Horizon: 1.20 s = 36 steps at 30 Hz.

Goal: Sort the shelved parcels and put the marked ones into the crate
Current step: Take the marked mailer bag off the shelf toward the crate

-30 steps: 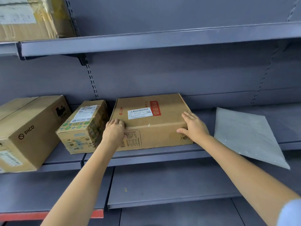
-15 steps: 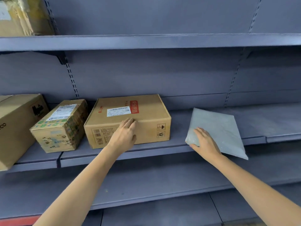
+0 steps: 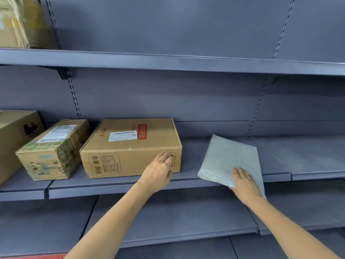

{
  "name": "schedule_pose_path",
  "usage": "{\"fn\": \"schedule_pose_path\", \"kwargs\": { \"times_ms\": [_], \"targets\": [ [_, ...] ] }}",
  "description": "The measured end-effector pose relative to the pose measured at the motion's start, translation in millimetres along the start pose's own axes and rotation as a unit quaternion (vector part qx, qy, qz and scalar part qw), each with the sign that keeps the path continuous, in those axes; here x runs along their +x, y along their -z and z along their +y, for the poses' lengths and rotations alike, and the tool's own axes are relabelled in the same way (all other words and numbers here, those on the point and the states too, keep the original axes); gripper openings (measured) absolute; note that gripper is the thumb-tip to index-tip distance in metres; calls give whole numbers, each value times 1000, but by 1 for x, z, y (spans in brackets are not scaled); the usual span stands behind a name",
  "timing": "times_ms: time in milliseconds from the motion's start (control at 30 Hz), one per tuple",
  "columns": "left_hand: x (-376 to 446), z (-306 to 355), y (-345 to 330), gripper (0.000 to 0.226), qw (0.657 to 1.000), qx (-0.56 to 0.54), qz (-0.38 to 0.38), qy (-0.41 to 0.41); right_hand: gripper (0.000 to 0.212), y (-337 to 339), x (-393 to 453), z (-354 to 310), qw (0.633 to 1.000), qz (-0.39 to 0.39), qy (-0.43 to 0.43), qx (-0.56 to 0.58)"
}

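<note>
Right hand (image 3: pixel 246 186) flat, fingers spread, on grey poly mailer (image 3: pixel 230 159) overhanging middle shelf (image 3: pixel 119 186); left hand (image 3: pixel 158 171), fingers together, against labelled carton (image 3: pixel 130 146). Slick mailer liable to slide off. No crate visible.

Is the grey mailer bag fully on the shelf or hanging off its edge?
Hanging off. The grey mailer bag has its near corner past the shelf front lip, under the right hand resting on it.
</note>
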<state>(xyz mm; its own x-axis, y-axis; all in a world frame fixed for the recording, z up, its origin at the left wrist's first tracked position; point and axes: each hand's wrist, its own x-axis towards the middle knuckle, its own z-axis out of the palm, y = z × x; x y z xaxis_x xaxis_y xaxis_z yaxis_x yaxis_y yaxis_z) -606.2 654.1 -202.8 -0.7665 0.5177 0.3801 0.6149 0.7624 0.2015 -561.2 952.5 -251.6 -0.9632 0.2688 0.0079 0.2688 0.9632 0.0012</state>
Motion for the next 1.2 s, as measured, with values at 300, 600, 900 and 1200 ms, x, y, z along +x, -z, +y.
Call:
{"fn": "schedule_pose_path", "kwargs": {
  "times_ms": [300,600,900,1200],
  "targets": [
    [0,30,-13,43,999,-14,-30,-5,63,0,-21,8,998,37,40,44],
    [8,66,-25,49,997,-20,-64,-30,58,8,-64,35,974,161,19,156],
    [-1,75,-28,50,995,-62,-72,-9,41,43,-126,62,907,240,-22,347],
    [-2,66,0,75,980,-178,-6,89,18,80,-137,64,738,202,-61,641]
  ]
}}
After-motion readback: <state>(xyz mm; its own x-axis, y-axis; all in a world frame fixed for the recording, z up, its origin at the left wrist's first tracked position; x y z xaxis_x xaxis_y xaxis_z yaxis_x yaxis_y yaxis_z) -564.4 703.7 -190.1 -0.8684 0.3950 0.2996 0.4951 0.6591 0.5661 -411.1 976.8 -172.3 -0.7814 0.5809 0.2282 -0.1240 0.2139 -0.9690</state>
